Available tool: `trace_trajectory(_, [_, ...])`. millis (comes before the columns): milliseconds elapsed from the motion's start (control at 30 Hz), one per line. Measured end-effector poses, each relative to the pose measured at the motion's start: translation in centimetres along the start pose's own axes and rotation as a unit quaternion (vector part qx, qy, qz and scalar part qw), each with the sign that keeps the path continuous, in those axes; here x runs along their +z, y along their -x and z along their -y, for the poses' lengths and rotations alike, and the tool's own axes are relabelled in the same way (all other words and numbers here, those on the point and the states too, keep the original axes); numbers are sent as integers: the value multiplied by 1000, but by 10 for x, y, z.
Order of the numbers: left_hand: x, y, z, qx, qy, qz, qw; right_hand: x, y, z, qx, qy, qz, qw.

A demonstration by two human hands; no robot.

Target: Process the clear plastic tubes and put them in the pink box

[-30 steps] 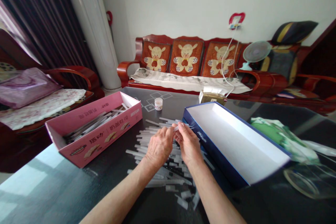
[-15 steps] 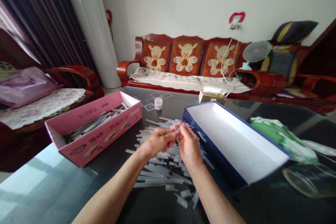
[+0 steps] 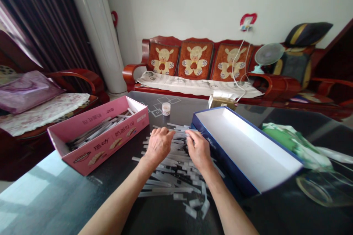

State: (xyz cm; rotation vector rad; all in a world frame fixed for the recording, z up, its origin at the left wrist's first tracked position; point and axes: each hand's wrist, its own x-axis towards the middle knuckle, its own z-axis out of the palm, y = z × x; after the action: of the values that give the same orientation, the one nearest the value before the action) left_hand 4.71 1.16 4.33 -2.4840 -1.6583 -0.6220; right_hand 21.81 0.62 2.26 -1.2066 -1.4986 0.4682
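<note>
- The hands have parted and dropped from the pinch they held a moment ago: the left hand and the right hand now lie side by side on a loose pile of narrow translucent strips, and no single strip is lifted between them.
- The left fingers are released, spread and pressing lightly on top of the pile.
- The right fingers are also released, gently curved, with their tips on the strips near the far end of the pile. No grip on any strip shows, though the fingers partly hide what lies beneath.
- The pile sits on a dark glass counter, between two open boxes and directly under the hands.
- Most strips point across the view, their long axes running roughly left to right and parallel to one another. Those at the near edge splay out at looser angles, and several short pieces tilt toward the person.
- To the left stands a pink printed carton holding more strips, which lie along its length.
- To the right is a blue box with a white interior, its long axis running diagonally, its near wall just beside the right hand.
- Beyond the pile stand a small white jar and a tissue box.
</note>
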Motion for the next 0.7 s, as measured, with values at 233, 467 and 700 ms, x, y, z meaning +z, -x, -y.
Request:
trace_trajectory(233, [15, 1, 4, 40, -28, 2, 999, 3, 4, -14, -78, 144, 66, 984])
trace_trajectory(467, [11, 1, 2, 49, -1, 21, 999, 5, 3, -11, -105, 148, 55, 982])
trace_trajectory(700, [0, -1, 2, 18, 33, -1, 999, -6, -3, -26, -108, 155, -30, 982])
